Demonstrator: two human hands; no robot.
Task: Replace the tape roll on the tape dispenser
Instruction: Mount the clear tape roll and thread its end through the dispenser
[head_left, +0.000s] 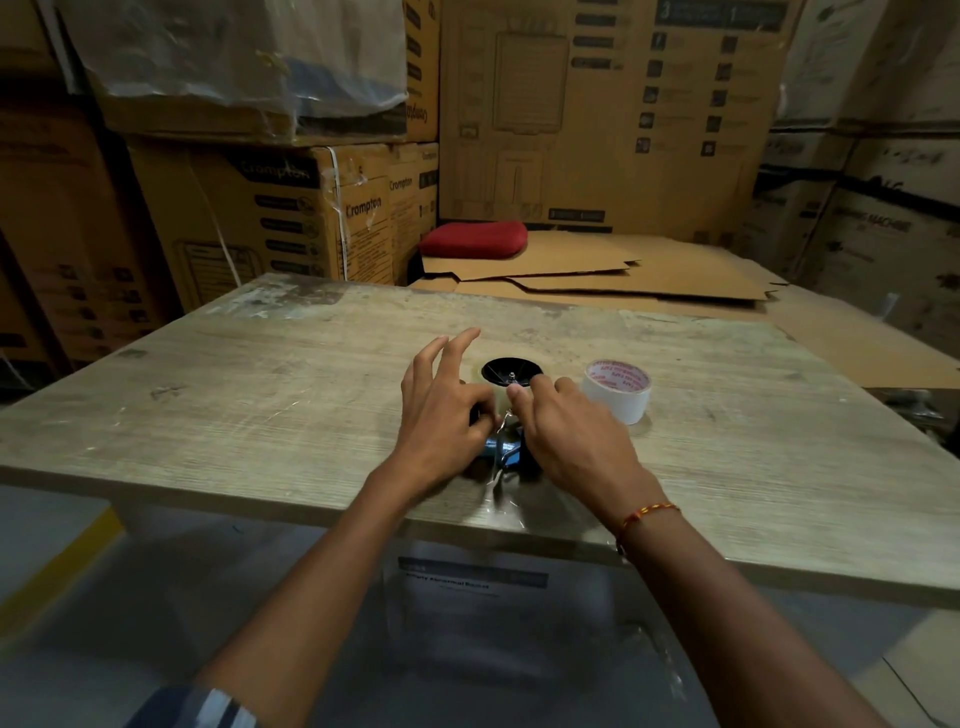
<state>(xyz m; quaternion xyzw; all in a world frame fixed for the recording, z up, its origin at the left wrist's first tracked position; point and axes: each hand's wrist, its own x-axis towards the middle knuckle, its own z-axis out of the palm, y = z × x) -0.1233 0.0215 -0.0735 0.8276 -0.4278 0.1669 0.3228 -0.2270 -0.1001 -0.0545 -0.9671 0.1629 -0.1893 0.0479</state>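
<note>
Both hands (519, 421) on tape dispenser (506, 395)

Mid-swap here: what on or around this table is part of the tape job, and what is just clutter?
Job: tape dispenser, under left hand and right hand; white tape roll; table.
Clutter: red cushion, flattened cardboard, stacked cartons.

White tape roll (617, 391) just right of dispenser (511, 374); left tabletop (234, 395) open.
</note>
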